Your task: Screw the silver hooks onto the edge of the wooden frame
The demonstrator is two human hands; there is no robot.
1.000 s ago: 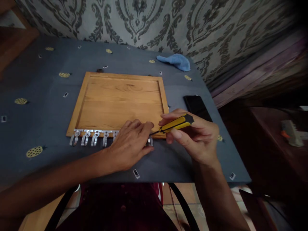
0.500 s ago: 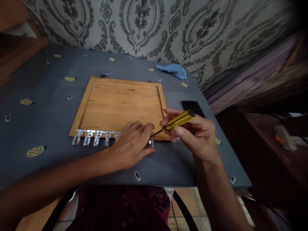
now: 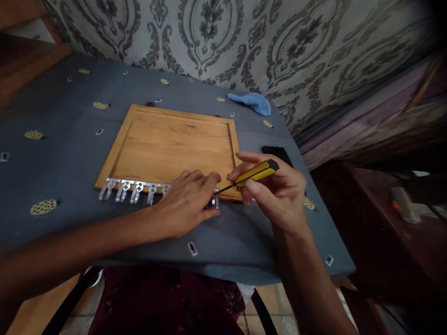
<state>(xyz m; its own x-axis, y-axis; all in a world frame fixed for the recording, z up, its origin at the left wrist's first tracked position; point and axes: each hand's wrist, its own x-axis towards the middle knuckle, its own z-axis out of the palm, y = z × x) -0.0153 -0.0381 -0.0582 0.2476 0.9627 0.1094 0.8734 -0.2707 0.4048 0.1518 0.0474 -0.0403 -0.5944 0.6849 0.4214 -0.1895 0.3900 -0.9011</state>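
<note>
A wooden panel [image 3: 174, 144] with a raised frame lies flat on the table. Along its near edge runs a metal hook rail [image 3: 138, 187] with several silvery hooks that hang over the side. My left hand [image 3: 185, 202] covers the right part of this rail, fingers over the top and thumb by the last hook, gripping it against the wood. In my right hand [image 3: 279, 190] is a yellow and black screwdriver [image 3: 256, 173], pinched by its handle. Its shaft slants down leftward to the rail's right end; the very tip is hidden by my left hand.
A black phone [image 3: 278, 154] lies behind my right hand. At the far edge of the table is a blue cloth [image 3: 252, 102]. The grey tablecloth [image 3: 63, 163] has a pineapple print. A patterned wall covering [image 3: 209, 32] rises behind, and a dark red cabinet [image 3: 380, 200] stands to the right.
The view has shifted a little, so the panel and hands appear slightly higher and further left. Both hands keep their hold, with the screwdriver still at the rail's right end.
</note>
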